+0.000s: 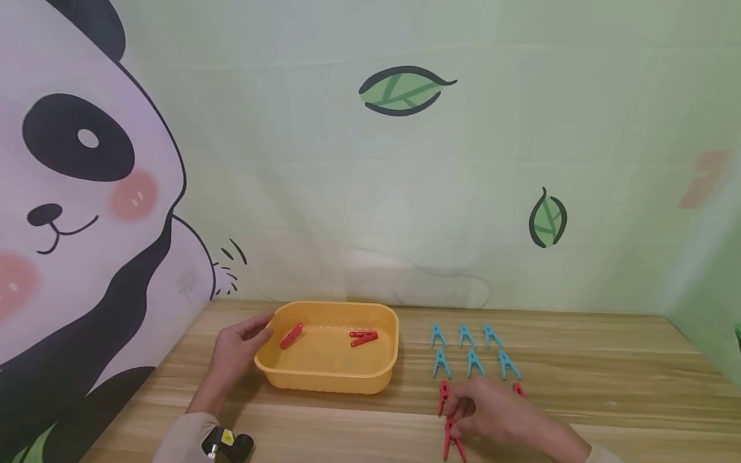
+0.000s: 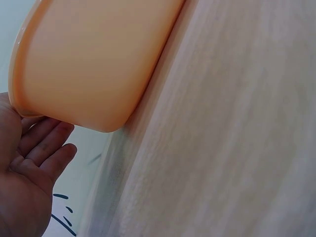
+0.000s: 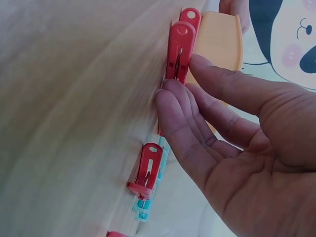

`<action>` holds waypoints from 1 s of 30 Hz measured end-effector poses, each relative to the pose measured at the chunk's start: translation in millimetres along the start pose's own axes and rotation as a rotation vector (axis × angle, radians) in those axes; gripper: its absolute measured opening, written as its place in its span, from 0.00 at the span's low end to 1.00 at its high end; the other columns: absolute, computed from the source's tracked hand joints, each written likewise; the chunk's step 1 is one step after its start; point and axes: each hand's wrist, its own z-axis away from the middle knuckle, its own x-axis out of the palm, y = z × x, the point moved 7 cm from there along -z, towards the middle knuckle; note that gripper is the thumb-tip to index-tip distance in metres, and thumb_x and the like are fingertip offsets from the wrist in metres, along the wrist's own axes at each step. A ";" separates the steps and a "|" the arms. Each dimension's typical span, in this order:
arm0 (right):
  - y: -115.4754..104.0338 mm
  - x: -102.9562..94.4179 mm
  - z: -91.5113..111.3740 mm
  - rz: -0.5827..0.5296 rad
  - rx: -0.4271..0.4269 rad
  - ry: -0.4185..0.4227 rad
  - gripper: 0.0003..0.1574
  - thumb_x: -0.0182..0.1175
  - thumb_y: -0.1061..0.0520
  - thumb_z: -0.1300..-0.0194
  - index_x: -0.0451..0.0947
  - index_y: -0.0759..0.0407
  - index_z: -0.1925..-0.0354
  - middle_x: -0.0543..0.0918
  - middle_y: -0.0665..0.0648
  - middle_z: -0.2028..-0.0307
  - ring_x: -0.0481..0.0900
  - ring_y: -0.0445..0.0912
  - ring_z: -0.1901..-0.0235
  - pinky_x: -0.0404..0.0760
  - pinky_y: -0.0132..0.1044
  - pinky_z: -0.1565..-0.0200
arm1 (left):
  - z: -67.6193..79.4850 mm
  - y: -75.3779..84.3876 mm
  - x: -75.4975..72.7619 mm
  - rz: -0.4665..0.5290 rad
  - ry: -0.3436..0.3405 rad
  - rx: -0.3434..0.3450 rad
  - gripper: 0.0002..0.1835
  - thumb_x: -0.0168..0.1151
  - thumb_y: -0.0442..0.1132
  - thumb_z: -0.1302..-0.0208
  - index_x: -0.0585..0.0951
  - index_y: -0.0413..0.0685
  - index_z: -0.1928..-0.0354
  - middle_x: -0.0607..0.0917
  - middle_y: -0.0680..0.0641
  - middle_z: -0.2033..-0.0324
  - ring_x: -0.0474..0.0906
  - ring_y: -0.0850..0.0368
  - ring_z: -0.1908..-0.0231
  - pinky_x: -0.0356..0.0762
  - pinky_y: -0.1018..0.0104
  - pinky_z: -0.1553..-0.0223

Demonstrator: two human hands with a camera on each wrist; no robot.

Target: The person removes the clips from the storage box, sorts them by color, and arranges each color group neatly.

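In the head view my left hand (image 1: 234,350) holds the left rim of a yellow plastic basin (image 1: 327,382); its fingers (image 2: 54,143) lie outside, under the rim, in the left wrist view. Two red clothespins lie inside the basin, one at left (image 1: 291,335) and one at right (image 1: 363,338). My right hand (image 1: 492,411) is low over the table, thumb and fingers pinching a red clothespin (image 3: 180,47). Just beyond stands another red clothespin (image 1: 443,397). A further red clothespin (image 1: 519,390) shows partly behind the right hand.
Several blue clothespins (image 1: 441,364) stand in two rows right of the basin, toward the back of the wooden table (image 1: 625,366). A cloth backdrop (image 1: 324,193) with a panda and leaves rises behind. A small black device (image 1: 231,444) is at the left wrist.
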 end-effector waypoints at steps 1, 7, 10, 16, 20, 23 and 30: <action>0.0 -0.1 0.0 0.002 -0.002 0.001 0.10 0.78 0.67 0.41 0.86 0.60 0.63 0.85 0.46 0.69 0.81 0.38 0.68 0.84 0.32 0.66 | -0.1 0.0 0.2 0.001 -0.001 -0.001 0.23 0.63 0.36 0.22 0.78 0.34 0.31 0.81 0.33 0.35 0.77 0.37 0.33 0.76 0.56 0.36; 0.3 -0.8 -0.5 0.022 0.009 0.018 0.09 0.77 0.65 0.40 0.86 0.58 0.64 0.84 0.45 0.70 0.80 0.38 0.69 0.83 0.31 0.67 | -1.0 0.0 1.0 0.010 -0.001 0.002 0.23 0.63 0.36 0.22 0.79 0.34 0.31 0.81 0.33 0.35 0.77 0.37 0.33 0.76 0.57 0.36; -1.3 -4.6 -3.1 0.038 0.013 0.049 0.09 0.76 0.63 0.37 0.85 0.57 0.63 0.83 0.45 0.69 0.80 0.37 0.68 0.82 0.31 0.66 | -1.9 0.4 1.4 0.008 0.002 0.008 0.23 0.63 0.36 0.22 0.79 0.34 0.31 0.81 0.33 0.35 0.78 0.38 0.33 0.76 0.57 0.36; -16.9 -19.4 -16.0 0.002 -0.055 0.155 0.09 0.74 0.64 0.34 0.84 0.64 0.57 0.86 0.50 0.63 0.83 0.40 0.63 0.86 0.31 0.61 | -2.1 1.3 1.8 -0.005 0.001 0.008 0.23 0.63 0.36 0.22 0.79 0.34 0.31 0.81 0.33 0.35 0.78 0.38 0.33 0.76 0.56 0.35; -33.2 -30.5 -30.2 0.019 -0.101 0.231 0.09 0.73 0.61 0.32 0.85 0.63 0.55 0.87 0.53 0.60 0.84 0.42 0.60 0.87 0.32 0.57 | -1.0 -0.9 1.3 -0.013 0.002 0.000 0.23 0.63 0.37 0.22 0.79 0.34 0.31 0.81 0.33 0.35 0.78 0.38 0.33 0.76 0.55 0.35; -45.5 -36.2 -44.8 0.060 -0.107 0.260 0.10 0.74 0.59 0.32 0.86 0.60 0.54 0.88 0.52 0.59 0.85 0.43 0.59 0.87 0.33 0.55 | -1.0 -2.5 -0.1 -0.015 0.011 0.005 0.23 0.64 0.37 0.22 0.79 0.34 0.31 0.82 0.33 0.36 0.78 0.37 0.34 0.76 0.56 0.36; -60.1 -39.9 -87.3 0.128 -0.139 0.257 0.13 0.72 0.58 0.29 0.85 0.61 0.50 0.88 0.52 0.55 0.85 0.45 0.54 0.88 0.36 0.49 | -1.5 -1.5 -0.4 -0.018 0.010 0.009 0.23 0.64 0.37 0.22 0.79 0.34 0.31 0.81 0.33 0.35 0.78 0.37 0.34 0.76 0.55 0.36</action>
